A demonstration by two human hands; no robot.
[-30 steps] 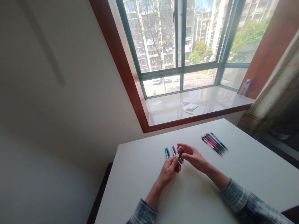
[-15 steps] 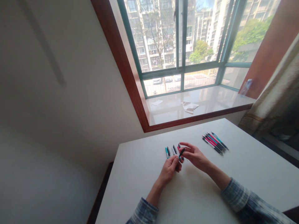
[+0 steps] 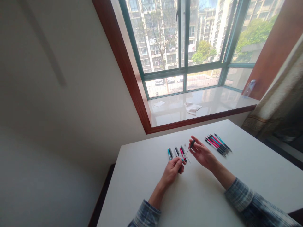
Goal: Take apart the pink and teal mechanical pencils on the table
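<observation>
left hand [image 3: 173, 168]: fingers curled under thumb | right hand [image 3: 202, 154]: farther forward, fingers loosely bent

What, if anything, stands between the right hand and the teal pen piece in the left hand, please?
A thin pale rod shows between the right hand and the teal pen piece; nothing else visible stands in the way.

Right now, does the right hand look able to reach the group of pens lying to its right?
Probably yes: the group of pens lies near the right hand, with nothing visible between them. However, this hand already holds a black pen part, which might hinder grasping.
</observation>
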